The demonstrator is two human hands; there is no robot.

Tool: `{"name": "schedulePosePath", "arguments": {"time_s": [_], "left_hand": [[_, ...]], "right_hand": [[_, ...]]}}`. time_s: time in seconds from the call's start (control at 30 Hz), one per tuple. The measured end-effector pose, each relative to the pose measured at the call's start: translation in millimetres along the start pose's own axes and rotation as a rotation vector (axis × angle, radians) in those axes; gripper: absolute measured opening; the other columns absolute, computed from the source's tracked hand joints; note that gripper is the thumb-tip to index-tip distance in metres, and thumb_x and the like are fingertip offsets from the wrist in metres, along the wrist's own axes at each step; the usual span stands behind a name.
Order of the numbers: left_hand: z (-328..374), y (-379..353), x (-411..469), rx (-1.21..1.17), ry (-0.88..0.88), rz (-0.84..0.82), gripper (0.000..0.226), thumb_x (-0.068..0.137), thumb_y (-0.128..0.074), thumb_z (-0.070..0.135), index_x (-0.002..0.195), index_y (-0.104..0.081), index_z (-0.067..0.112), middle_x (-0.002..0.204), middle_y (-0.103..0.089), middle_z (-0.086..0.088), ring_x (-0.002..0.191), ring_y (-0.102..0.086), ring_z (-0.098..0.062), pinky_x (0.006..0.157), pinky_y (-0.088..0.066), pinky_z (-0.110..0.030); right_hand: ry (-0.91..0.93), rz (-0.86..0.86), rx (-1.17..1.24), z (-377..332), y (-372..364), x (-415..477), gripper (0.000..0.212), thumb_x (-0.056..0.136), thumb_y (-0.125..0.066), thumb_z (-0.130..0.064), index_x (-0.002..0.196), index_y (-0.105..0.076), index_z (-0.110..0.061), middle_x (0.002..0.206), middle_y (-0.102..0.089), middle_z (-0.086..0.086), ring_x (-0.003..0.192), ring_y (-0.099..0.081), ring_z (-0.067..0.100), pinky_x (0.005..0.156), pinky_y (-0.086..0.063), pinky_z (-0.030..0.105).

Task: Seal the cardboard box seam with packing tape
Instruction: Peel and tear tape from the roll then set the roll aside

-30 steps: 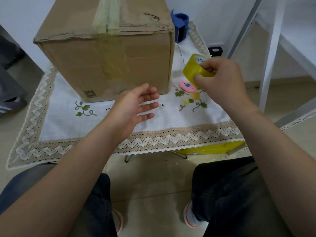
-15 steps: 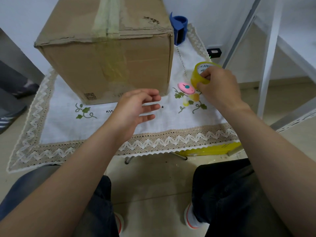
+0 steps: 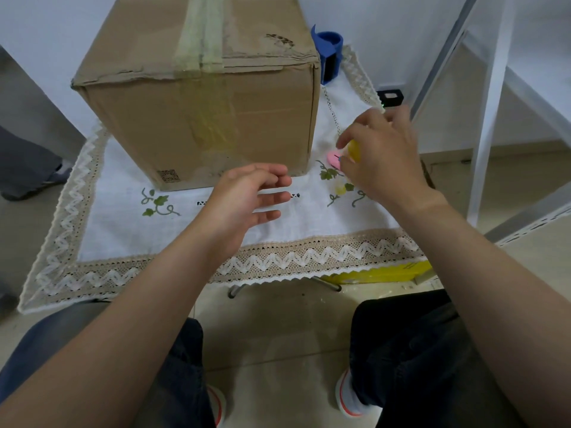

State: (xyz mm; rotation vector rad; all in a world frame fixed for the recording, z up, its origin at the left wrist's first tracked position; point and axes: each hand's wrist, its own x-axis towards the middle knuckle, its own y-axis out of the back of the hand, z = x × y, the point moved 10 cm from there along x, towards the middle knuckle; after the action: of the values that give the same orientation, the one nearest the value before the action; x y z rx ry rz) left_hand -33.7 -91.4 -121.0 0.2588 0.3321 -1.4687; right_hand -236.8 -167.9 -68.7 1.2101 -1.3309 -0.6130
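Two hands fill the middle of the frame, both yours and both held above the cloth. Your left hand (image 3: 247, 196) hovers just below the near face of the cardboard box (image 3: 200, 118), fingers loosely spread and curled, holding nothing and touching nothing. Your right hand (image 3: 383, 156) sits at centre right, fingers wrapped over the yellow tape roll (image 3: 353, 150); only a small sliver of the roll shows under your palm, so you cannot see how much of it you grip.

Just left of that roll, a pink object (image 3: 334, 157) lies on the white embroidered tablecloth (image 3: 123, 230), partly hidden by your fingers. The box stands upright in the upper centre of the frame, resting on the cloth. Greenish tape (image 3: 200, 35) runs along the seam of its top and ends at the front edge, with a faint yellowish smear on the front face below it. Behind the box's right corner, in the upper right, stands a blue tape dispenser (image 3: 330, 57).
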Motion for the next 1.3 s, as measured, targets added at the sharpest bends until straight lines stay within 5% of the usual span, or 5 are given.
{"name": "schedulePosePath", "arguments": {"time_s": [0.37, 0.53, 1.0, 1.13, 1.3], "left_hand": [[3, 0, -4, 0.009, -0.012, -0.023, 0.028, 0.101, -0.05, 0.006, 0.096, -0.074, 0.02, 0.088, -0.076, 0.005, 0.087, -0.073, -0.017, 0.078, -0.055, -0.034], [4, 3, -5, 0.011, -0.008, -0.027, 0.028, 0.101, -0.051, 0.007, 0.096, -0.075, 0.02, 0.089, -0.077, 0.005, 0.088, -0.073, -0.017, 0.08, -0.055, -0.034], [8, 5, -6, 0.01, -0.022, -0.037, 0.028, 0.101, -0.051, 0.006, 0.097, -0.075, 0.02, 0.088, -0.077, 0.006, 0.087, -0.074, -0.016, 0.078, -0.056, -0.033], [8, 5, -6, 0.007, -0.024, -0.038, 0.027, 0.101, -0.051, 0.006, 0.097, -0.075, 0.019, 0.089, -0.077, 0.005, 0.086, -0.074, -0.017, 0.077, -0.056, -0.033], [6, 4, -6, 0.002, -0.022, -0.041, 0.027, 0.101, -0.052, 0.006, 0.096, -0.075, 0.019, 0.089, -0.077, 0.005, 0.086, -0.073, -0.017, 0.077, -0.055, -0.033]], "right_hand": [[-0.034, -0.2, -0.165, -18, -32, -5, 0.034, 0.099, -0.053, -0.023, 0.118, -0.072, -0.044, 0.111, -0.068, 0.003, 0.122, -0.035, 0.036, 0.092, -0.02, 0.047], [-0.043, -0.274, -0.187, -19, -30, -7, 0.004, 0.087, -0.056, -0.026, 0.088, -0.06, -0.028, 0.096, -0.063, 0.002, 0.119, -0.036, 0.036, 0.093, -0.028, 0.052], [0.004, -0.274, -0.196, -15, -34, -3, 0.016, 0.092, -0.063, -0.035, 0.084, -0.076, -0.029, 0.064, -0.045, -0.011, 0.107, -0.025, 0.025, 0.099, -0.025, 0.058], [-0.039, -0.247, -0.164, -13, -33, 2, 0.024, 0.091, -0.07, -0.049, 0.105, -0.079, -0.032, 0.07, -0.048, -0.011, 0.125, -0.031, 0.031, 0.107, -0.022, 0.06], [-0.057, -0.136, -0.17, -13, -31, 8, 0.033, 0.097, -0.06, -0.051, 0.096, -0.079, -0.024, 0.088, -0.066, -0.007, 0.121, -0.035, 0.032, 0.104, -0.024, 0.058]]}}
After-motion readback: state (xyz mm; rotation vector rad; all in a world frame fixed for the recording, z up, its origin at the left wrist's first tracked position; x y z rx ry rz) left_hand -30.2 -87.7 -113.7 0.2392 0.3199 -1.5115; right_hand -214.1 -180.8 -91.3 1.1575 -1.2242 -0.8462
